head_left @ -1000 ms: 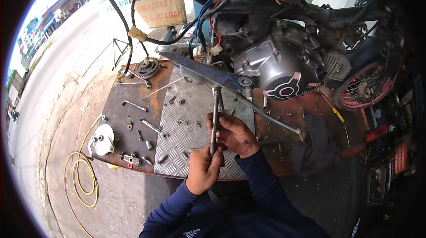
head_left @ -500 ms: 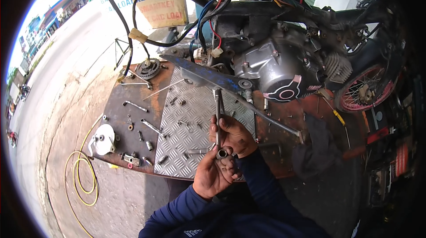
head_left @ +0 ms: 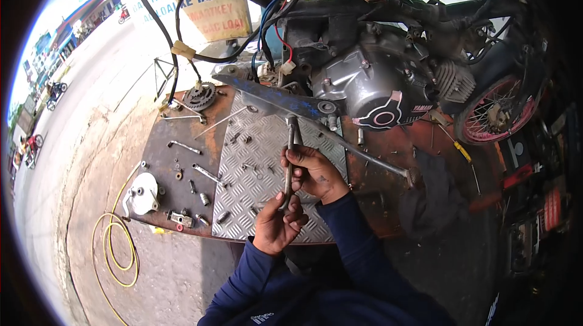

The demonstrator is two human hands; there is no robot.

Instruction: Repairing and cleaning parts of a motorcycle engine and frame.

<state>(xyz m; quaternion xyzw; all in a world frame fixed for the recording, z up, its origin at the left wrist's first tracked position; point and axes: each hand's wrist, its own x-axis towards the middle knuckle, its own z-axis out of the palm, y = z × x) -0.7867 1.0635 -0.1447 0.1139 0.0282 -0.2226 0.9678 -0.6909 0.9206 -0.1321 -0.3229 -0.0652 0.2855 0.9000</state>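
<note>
A metal socket wrench (head_left: 289, 171) is held upright between both my hands, over the ribbed metal plate (head_left: 243, 156). Its lower end is in my left hand (head_left: 277, 224), fingers closed around it. My right hand (head_left: 317, 173) grips the shaft higher up, thumb and fingers pinched on it. The wrench's upper end appears just below the blue-marked black bracket (head_left: 285, 103) of the stripped motorcycle; whether they touch I cannot tell. Behind the bracket sits the grey engine (head_left: 358, 83).
Left of the plate lie an open-end wrench (head_left: 209, 175), a short socket (head_left: 204, 198), a toothed sprocket (head_left: 201, 96) and a silver round hub plate (head_left: 144, 192). At right are a dark cloth (head_left: 431, 198), a kickstand bar (head_left: 364, 154) and a yellow-handled screwdriver (head_left: 463, 151). A yellow hose (head_left: 112, 223) coils on the ground.
Both hands have shifted slightly left and up with the wrench. Its round socket opening, which faced me beside my left fingers, is now turned out of sight. Riders in the street have moved.
</note>
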